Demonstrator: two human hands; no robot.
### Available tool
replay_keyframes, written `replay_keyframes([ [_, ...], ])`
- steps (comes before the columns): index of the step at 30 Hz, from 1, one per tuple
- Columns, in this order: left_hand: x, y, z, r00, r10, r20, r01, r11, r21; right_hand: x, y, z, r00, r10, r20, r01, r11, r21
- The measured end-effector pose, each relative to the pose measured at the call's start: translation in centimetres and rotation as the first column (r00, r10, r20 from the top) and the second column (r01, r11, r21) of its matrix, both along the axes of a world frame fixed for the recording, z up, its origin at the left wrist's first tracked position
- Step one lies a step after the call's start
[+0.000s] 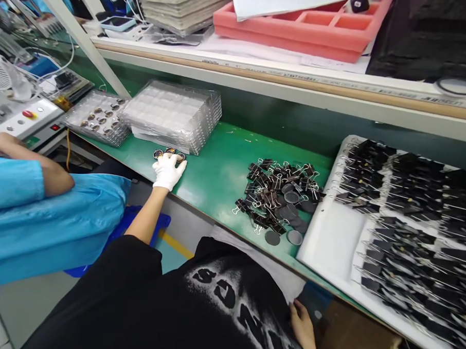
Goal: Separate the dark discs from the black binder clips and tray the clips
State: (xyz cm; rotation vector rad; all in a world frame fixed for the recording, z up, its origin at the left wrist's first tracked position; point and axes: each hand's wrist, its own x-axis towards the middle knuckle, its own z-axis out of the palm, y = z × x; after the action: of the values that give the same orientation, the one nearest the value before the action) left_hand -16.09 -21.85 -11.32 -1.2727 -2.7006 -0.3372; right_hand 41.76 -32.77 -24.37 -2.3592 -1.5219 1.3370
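Note:
In a white glove, my left hand [169, 171] reaches across the green bench [213, 179] and touches several small dark rings [169, 151] with its fingertips; the fingers are spread. Bare, my right hand [302, 322] hangs low by the bench's front edge, beside my shirt and a pale grey cloth [260, 255]; what its fingers hold, if anything, is hidden. A heap of black binder clips [269, 189] lies on the bench, mixed with dark round discs [272, 238].
Right of the clips stands a white tray [330, 235] with rows of clipped black parts. Clear plastic trays [170, 110] are stacked at the back left. A shelf holds a red foam tray [289, 33]. A person in blue [53, 213] sits at the left.

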Motion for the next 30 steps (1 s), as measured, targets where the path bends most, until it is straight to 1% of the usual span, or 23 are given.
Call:
replay_keyframes([
  [1, 0.8, 0.1, -0.1, 1.000, -0.024, 0.016, 0.024, 1.000, -0.009, 0.6, -0.2, -0.4, 0.999, 0.030, -0.032, -0.029, 0.999, 0.017],
  [2, 1.8, 0.1, -0.1, 0.998, -0.058, 0.027, 0.058, 0.998, -0.012, 0.9, -0.3, -0.4, 0.994, 0.088, -0.069, -0.084, 0.995, 0.050],
  [3, 2.9, 0.2, -0.2, 0.994, -0.106, 0.036, 0.107, 0.994, -0.008, 1.0, -0.2, 0.0, 0.980, 0.173, -0.102, -0.163, 0.982, 0.097],
  [4, 4.2, 0.3, -0.4, 0.985, -0.168, 0.043, 0.168, 0.986, 0.001, 0.8, 0.0, 0.9, 0.952, 0.275, -0.131, -0.256, 0.955, 0.149],
  [5, 5.6, 0.4, -0.5, 0.971, -0.234, 0.051, 0.233, 0.972, 0.011, 0.4, 0.3, 2.4, 0.911, 0.380, -0.158, -0.348, 0.916, 0.197],
  [6, 6.8, 0.7, -0.7, 0.955, -0.291, 0.058, 0.290, 0.957, 0.023, -0.2, 0.8, 4.5, 0.862, 0.475, -0.180, -0.432, 0.872, 0.232],
  [8, 8.9, 1.4, -0.9, 0.924, -0.375, 0.069, 0.372, 0.927, 0.052, -1.5, 2.2, 9.9, 0.749, 0.603, -0.275, -0.536, 0.795, 0.284],
  [9, 9.5, 2.0, -1.0, 0.914, -0.398, 0.076, 0.394, 0.917, 0.061, -2.2, 3.2, 12.9, 0.693, 0.657, -0.296, -0.577, 0.752, 0.319],
  [11, 9.9, 3.2, -1.0, 0.892, -0.440, 0.109, 0.438, 0.898, 0.043, -3.3, 5.6, 18.6, 0.626, 0.740, -0.246, -0.602, 0.659, 0.450],
  [12, 9.7, 3.9, -1.0, 0.872, -0.470, 0.133, 0.471, 0.882, 0.024, -3.8, 7.0, 21.0, 0.626, 0.755, -0.193, -0.580, 0.617, 0.532],
  [13, 9.4, 4.7, -1.0, 0.846, -0.508, 0.161, 0.514, 0.858, 0.005, -4.2, 8.4, 22.8, 0.644, 0.753, -0.136, -0.548, 0.577, 0.606],
  [14, 9.0, 5.5, -1.0, 0.814, -0.550, 0.186, 0.560, 0.828, -0.005, -4.7, 9.9, 24.0, 0.672, 0.737, -0.068, -0.521, 0.537, 0.664],
  [15, 8.7, 6.3, -1.0, 0.782, -0.590, 0.202, 0.603, 0.798, -0.003, -5.1, 11.4, 24.6, 0.710, 0.704, 0.020, -0.506, 0.490, 0.710],
  [16, 8.5, 7.1, -1.0, 0.755, -0.622, 0.209, 0.635, 0.772, 0.006, -5.6, 13.0, 24.7, 0.745, 0.654, 0.134, -0.522, 0.445, 0.728],
  [17, 8.4, 7.8, -1.0, 0.737, -0.643, 0.207, 0.655, 0.756, 0.014, -6.2, 14.5, 24.3, 0.754, 0.602, 0.265, -0.570, 0.399, 0.718],
  [18, 8.5, 8.4, -1.0, 0.728, -0.654, 0.204, 0.666, 0.746, 0.017, -6.8, 16.0, 23.5, 0.733, 0.560, 0.387, -0.638, 0.367, 0.677],
  [19, 8.7, 9.1, -0.9, 0.724, -0.660, 0.203, 0.671, 0.741, 0.014, -7.4, 17.4, 22.5, 0.691, 0.545, 0.475, -0.703, 0.353, 0.618],
  [20, 9.0, 9.6, -0.9, 0.722, -0.661, 0.203, 0.673, 0.739, 0.014, -8.0, 18.6, 21.4, 0.643, 0.558, 0.524, -0.753, 0.338, 0.564],
  [23, 10.2, 11.2, -0.9, 0.694, -0.689, 0.209, 0.696, 0.717, 0.053, -9.6, 21.4, 18.5, 0.519, 0.666, 0.536, -0.842, 0.288, 0.457],
  [26, 11.1, 12.4, -1.4, 0.636, -0.747, 0.196, 0.731, 0.664, 0.157, -10.3, 22.6, 16.9, 0.437, 0.736, 0.517, -0.888, 0.261, 0.378],
  [28, 11.3, 12.9, -1.9, 0.599, -0.776, 0.198, 0.730, 0.631, 0.263, -10.1, 23.1, 16.5, 0.421, 0.755, 0.502, -0.893, 0.249, 0.375],
  [30, 11.4, 13.3, -2.2, 0.590, -0.783, 0.199, 0.687, 0.616, 0.385, -9.5, 23.6, 16.5, 0.445, 0.770, 0.457, -0.864, 0.234, 0.447],
])
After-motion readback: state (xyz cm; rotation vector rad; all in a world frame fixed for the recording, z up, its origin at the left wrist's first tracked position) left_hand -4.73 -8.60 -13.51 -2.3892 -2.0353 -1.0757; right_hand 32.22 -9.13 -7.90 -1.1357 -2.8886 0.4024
